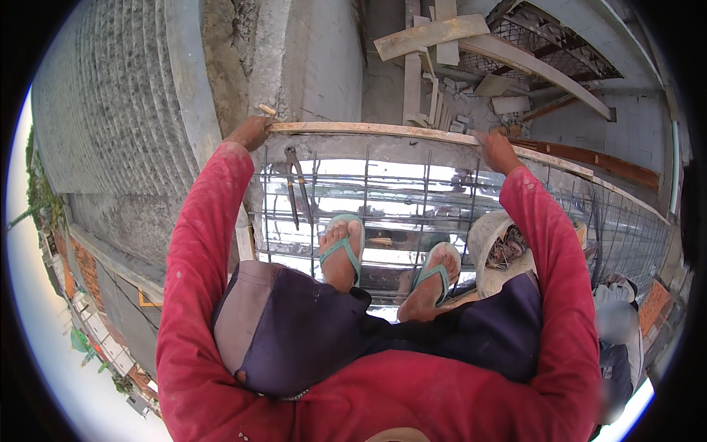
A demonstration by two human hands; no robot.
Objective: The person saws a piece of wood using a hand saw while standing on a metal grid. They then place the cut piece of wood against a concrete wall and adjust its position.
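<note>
At far left, the left hand point(250, 133) grips the end of a long, pale wooden strip point(375, 130) lying along the far edge of a steel mesh point(367, 179). Nearer, pincers point(292, 190) rest on the mesh; 2 sandalled feet point(340, 258) stand mid-scene. At right, beyond a bucket point(480, 247), the right hand point(500, 152) grasps the strip. Even pressure and steady footing would likely hold it straight.

Bright daylight glares off the shiny sheeting point(398, 170), while the curved, dark-rimmed edges seem soft.
</note>
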